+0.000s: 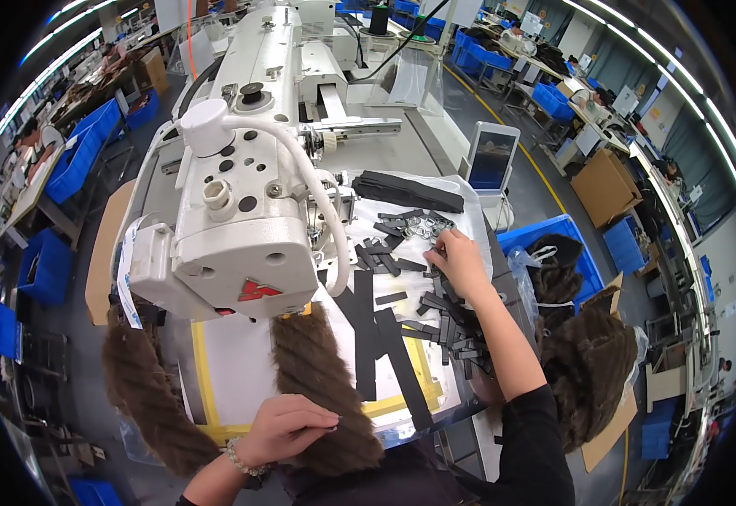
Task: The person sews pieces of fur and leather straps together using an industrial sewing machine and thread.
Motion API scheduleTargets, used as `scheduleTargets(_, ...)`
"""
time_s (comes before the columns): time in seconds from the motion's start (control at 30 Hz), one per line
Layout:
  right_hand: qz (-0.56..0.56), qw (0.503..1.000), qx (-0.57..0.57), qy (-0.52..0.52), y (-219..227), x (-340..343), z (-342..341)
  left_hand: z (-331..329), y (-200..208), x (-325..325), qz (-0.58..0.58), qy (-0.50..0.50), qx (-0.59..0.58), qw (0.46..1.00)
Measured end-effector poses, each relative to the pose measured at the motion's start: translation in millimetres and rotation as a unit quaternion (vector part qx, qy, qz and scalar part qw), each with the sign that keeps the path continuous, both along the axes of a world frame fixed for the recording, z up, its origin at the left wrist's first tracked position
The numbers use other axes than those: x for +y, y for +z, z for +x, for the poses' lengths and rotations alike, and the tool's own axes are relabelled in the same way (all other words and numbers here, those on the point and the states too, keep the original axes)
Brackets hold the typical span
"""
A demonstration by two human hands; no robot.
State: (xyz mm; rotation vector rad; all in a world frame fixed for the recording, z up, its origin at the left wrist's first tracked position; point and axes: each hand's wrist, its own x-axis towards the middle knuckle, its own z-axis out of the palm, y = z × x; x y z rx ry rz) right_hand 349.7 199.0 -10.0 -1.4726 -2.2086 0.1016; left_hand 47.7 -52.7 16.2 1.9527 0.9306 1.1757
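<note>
My right hand [459, 263] reaches to a small heap of silvery metal rings [423, 226], its fingertips pinched at the near edge of the heap. What they hold there, if anything, is too small to tell. Over a long brown fur strip [317, 363] my left hand [290, 426] hovers or rests with its fingers curled together; whether something small is in them is hidden. Short black strap pieces [448, 325] lie scattered below my right hand. Longer black strips [403, 367] lie between the fur and those pieces.
A white sewing machine head [241, 219] towers over the table's left half. Behind the rings lies a bundle of black strips [408, 192]. A small screen [493, 158] stands farther back. At right are a blue bin [583, 244] and piled brown fur [591, 367]; another fur piece [145, 396] hangs left.
</note>
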Motion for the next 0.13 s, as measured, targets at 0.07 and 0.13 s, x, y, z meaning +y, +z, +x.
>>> scheduleTargets(0.07,-0.059,0.998,0.008,0.012,-0.2,4.8,-0.3,-3.2,-2.4,-2.3,-0.004,0.02,0.016,1.0)
scheduleTargets(0.13,-0.085,0.996,-0.006,0.015,-0.5,8.3,-2.5,-7.0,-5.2,-3.5,-0.021,0.034,0.007,0.999)
